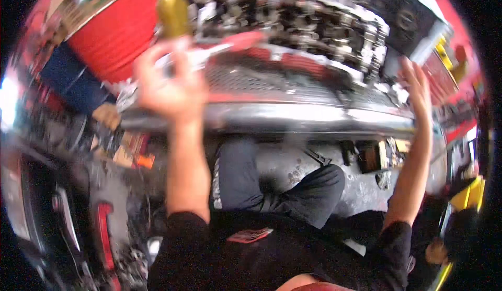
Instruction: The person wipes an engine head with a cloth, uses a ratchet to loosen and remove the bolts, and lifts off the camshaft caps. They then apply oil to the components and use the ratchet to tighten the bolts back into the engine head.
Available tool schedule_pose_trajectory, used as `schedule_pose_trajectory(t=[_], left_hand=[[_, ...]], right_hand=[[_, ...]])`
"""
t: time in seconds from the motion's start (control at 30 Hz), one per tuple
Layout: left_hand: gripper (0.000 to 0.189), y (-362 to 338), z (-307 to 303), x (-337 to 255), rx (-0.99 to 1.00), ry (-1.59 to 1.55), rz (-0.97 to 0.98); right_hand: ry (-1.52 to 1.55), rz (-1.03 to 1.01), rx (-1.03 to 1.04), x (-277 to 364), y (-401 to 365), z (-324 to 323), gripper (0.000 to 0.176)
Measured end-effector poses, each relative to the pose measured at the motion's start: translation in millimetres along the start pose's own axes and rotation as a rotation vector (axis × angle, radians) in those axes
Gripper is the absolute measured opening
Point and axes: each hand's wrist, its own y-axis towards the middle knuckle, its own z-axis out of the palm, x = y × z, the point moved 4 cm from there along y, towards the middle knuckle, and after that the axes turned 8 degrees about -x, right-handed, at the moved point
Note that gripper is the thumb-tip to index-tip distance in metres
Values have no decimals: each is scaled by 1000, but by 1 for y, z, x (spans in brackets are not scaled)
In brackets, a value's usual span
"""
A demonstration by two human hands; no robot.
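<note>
My left hand (pixel 175 84) is raised over the left part of the bench, blurred by motion. Its fingers are curved and apart, and I make out nothing held in them. Just beyond it stands a gold bottle (pixel 173 12). My right hand (pixel 417 89) is at the right end of the bench, fingers stretched out and holding nothing visible. Between and beyond my hands lies a metal engine cylinder head (pixel 293 21) with rows of valve parts. A blurred red object (pixel 246 41) lies in front of it, on the perforated metal bench top (pixel 240 81).
A rounded metal edge (pixel 277 115) runs along the bench front, above my legs. A red drum-like container (pixel 117 32) stands at left, and a dark box (pixel 408 16) at back right. Small boxes (pixel 379 155) sit on the floor below. A yellow object (pixel 469 194) is at right.
</note>
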Motion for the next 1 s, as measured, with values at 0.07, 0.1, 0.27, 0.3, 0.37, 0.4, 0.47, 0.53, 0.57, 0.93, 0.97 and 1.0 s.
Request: schedule_pose_trajectory(t=[0.07, 0.1, 0.27, 0.3, 0.37, 0.4, 0.47, 0.53, 0.57, 0.93, 0.97, 1.0], left_hand=[[18, 5, -19, 59, 27, 258, 4], [19, 6, -26, 89, 21, 342, 59], [20, 14, -46, 136, 117, 521, -28], [20, 12, -47, 139, 147, 525, -30], [20, 7, -47, 148, 205, 538, 8], [19, 3, -47, 151, 242, 542, 48], [19, -4, -44, 154, 336, 560, 65], [19, -7, -37, 152, 442, 582, 20], [20, -9, -35, 155, 498, 585, -13], [22, -18, -33, 163, 692, 540, 153], [22, -18, -34, 162, 698, 549, 132], [22, -17, -36, 163, 697, 560, 108]], right_hand=[[56, 44, 5, -5, 28, 28, 52], [-69, 39, 54, 1, 40, 35, 48], [-258, -365, -39, 24, 68, 63, 56], [-236, -355, -48, 33, 64, 62, 56], [-211, -389, -85, 47, 64, 62, 55], [-198, -402, -98, 53, 63, 62, 54], [-397, -408, -16, 59, 64, 65, 48], [-463, -455, -41, 60, 64, 66, 45], [-477, -487, -77, 57, 60, 66, 41], [-460, -354, -86, 63, 68, 49, 50], [-469, -399, -39, 58, 80, 59, 48], [-477, -451, 5, 56, 85, 67, 46]])
